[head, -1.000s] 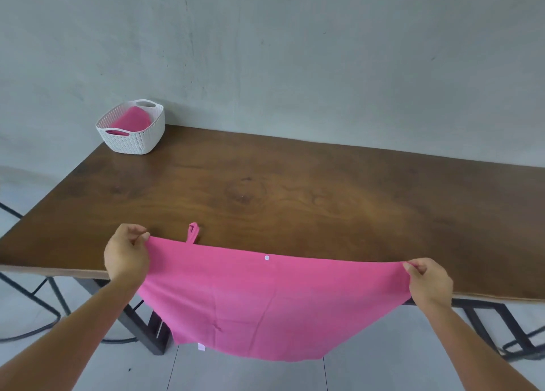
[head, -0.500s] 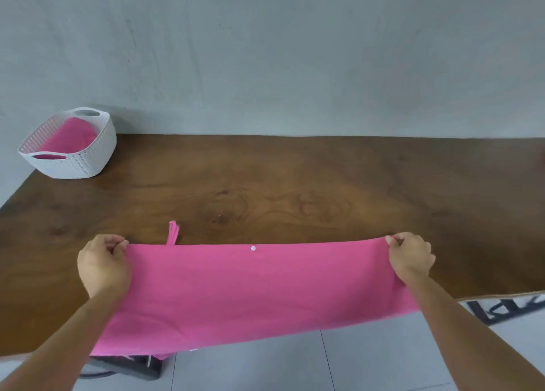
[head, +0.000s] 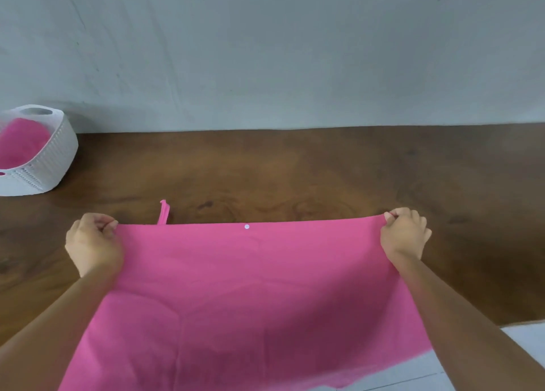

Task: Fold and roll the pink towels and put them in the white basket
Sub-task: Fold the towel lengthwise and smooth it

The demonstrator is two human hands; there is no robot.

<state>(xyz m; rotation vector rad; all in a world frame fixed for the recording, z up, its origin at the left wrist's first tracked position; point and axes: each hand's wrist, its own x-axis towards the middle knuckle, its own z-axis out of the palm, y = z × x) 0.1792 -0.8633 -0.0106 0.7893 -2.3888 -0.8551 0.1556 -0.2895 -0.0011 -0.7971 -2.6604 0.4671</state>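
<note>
My left grip (head: 93, 243) and right grip (head: 404, 234) pinch the far corners of the pink cloth towel (head: 250, 287), spread over the dark wooden counter (head: 295, 169); next, I judge, lay flat and fold.

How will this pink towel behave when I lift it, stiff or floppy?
Probably floppy: the pink towel shows soft creases between the left hand and right hand and drapes past the table edge. Likely light, since pinches at two corners seem enough to hold it up. Unsupported parts would likely sag.
</note>
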